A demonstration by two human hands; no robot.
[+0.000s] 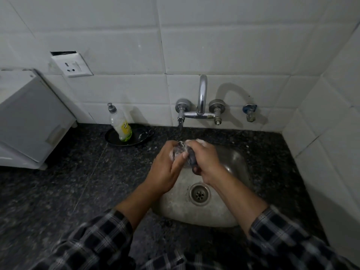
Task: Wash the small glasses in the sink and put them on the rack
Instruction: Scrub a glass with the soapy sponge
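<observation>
The left forearm (pixel 136 199) comes in from 7 o'clock and the right forearm (pixel 239 197) from 5 o'clock. Each has a checked sleeve (pixel 97 236) that ends before the wrist. The left hand (pixel 165 168) has its fingers curled round a soapy glass (pixel 176 151). The right hand (pixel 207 159), touching the left hand at its 3 o'clock side, grips a dark scrubber (pixel 191 160).

Over the back edge of the sink (pixel 183 209): left hand (pixel 165 168) grips a soapy small glass (pixel 177 151); right hand (pixel 205 159) grips a dark scrubber (pixel 192 162) against it. Soap bottle (pixel 120 123) leans in a black dish (pixel 136 140) at the counter's (pixel 78 172) back edge, left of the tap (pixel 201 94).
</observation>
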